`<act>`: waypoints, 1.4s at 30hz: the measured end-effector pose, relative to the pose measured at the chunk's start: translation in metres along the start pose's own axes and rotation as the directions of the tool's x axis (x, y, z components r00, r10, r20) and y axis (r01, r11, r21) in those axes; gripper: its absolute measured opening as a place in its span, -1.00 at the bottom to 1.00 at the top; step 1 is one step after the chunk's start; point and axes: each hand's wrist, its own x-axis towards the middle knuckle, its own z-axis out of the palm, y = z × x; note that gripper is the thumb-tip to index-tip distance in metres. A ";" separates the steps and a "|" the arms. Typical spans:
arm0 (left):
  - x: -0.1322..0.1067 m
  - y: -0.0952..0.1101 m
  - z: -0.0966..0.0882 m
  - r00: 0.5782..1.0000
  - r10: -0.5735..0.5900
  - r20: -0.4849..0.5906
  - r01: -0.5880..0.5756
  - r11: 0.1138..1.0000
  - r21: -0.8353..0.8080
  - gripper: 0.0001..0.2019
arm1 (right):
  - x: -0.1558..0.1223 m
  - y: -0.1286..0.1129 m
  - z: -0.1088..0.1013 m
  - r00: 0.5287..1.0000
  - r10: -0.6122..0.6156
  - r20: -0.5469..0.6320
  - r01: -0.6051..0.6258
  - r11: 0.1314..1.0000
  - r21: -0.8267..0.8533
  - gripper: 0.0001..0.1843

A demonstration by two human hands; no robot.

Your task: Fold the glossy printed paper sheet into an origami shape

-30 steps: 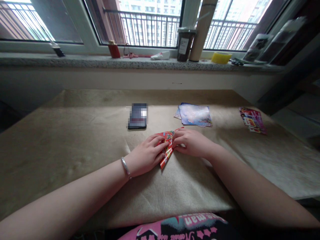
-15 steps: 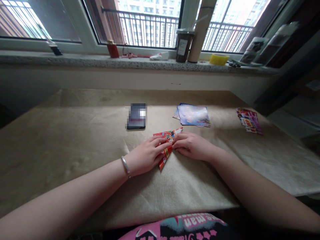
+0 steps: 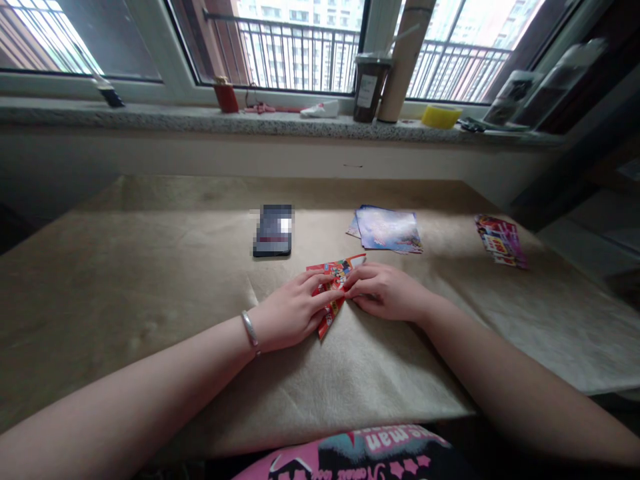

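A folded sheet of red printed paper [image 3: 329, 324], roughly triangular with colourful pictures, lies on the table before me. Stretched across its left part is my left hand [image 3: 295, 308], fingers apart and pressing down on the paper; a silver bangle circles the wrist. At the paper's right edge, my right hand [image 3: 383, 291] has its fingertips drawn together on the fold, close to the left index fingertip. Both hands cover much of the sheet, so its exact folds are partly hidden.
Behind the paper lie a dark, pixelated phone-like object [image 3: 273, 233] and a stack of bluish printed sheets [image 3: 389, 229]. Pink-red printed cards [image 3: 500, 240] are at the right. The windowsill [image 3: 280, 122] holds a lidded cup [image 3: 369, 90], a cardboard tube [image 3: 400, 73] and yellow tape [image 3: 441, 117].
Both hands stay nearly in place on the red paper. The left index finger has straightened slightly towards the right fingertips. The camera view has shifted a little.
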 end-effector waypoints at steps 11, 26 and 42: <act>0.002 -0.001 0.001 1.000 0.016 -0.011 -0.016 1.000 0.013 -0.64 | -0.001 0.003 0.001 1.000 -0.004 -0.013 0.004 0.999 0.053 -0.76; 0.003 -0.001 0.000 1.000 0.015 0.017 -0.016 1.000 0.021 -0.64 | 0.000 0.000 -0.004 1.000 -0.008 0.015 0.012 0.973 -0.229 -0.78; 0.002 0.000 0.000 1.000 0.025 0.002 -0.025 1.000 0.009 -0.66 | -0.004 0.005 -0.008 0.986 0.165 -0.023 -0.160 0.900 -0.405 -0.76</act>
